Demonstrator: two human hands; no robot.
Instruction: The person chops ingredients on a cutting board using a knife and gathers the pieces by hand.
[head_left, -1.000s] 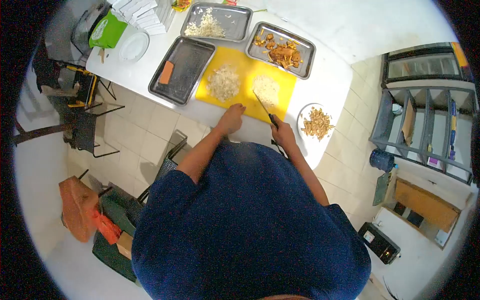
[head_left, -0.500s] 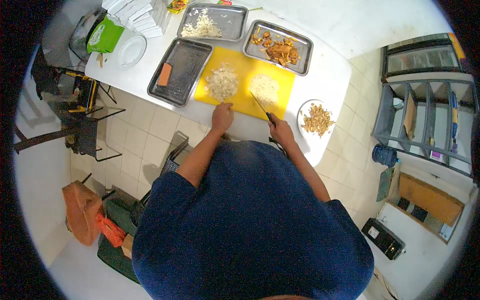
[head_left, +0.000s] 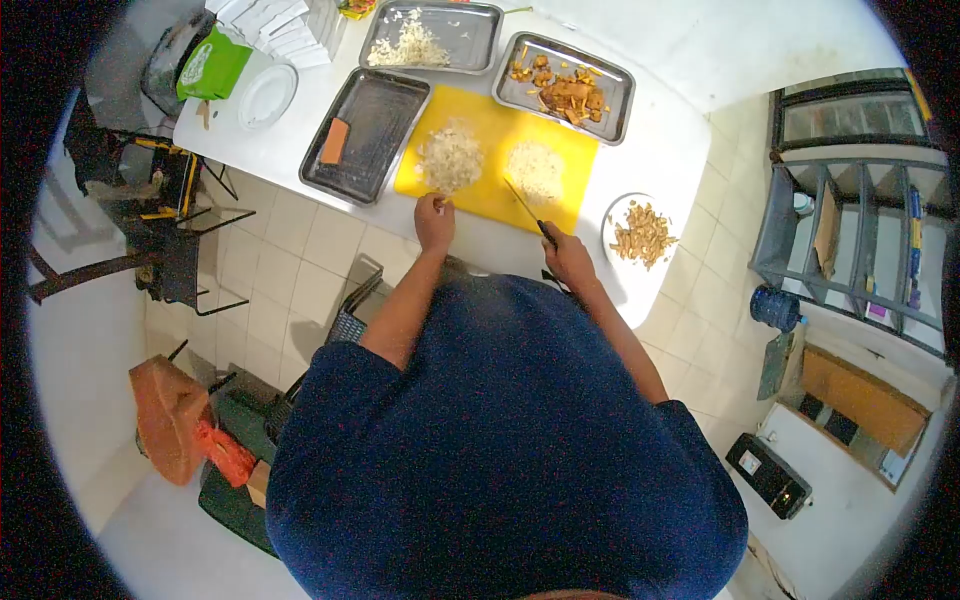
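Observation:
A yellow cutting board lies on the white table, bearing a left pile of pale chopped pieces and a right pile of finer pale pieces. My right hand is closed round the black handle of a knife, whose blade tip rests by the right pile. Below the left pile, at the board's near edge, is my left hand, its fingers pinched together on something small and pale that I cannot make out.
A dark tray with an orange-brown block stands left. Behind are a tray of pale pieces and a tray of browned food. At right is a plate of brown strips. A white plate and green packet sit far left.
My left hand has moved left along the board's near edge and its fingers have drawn together. My right hand still holds the knife by the right pile. The view has shifted slightly.

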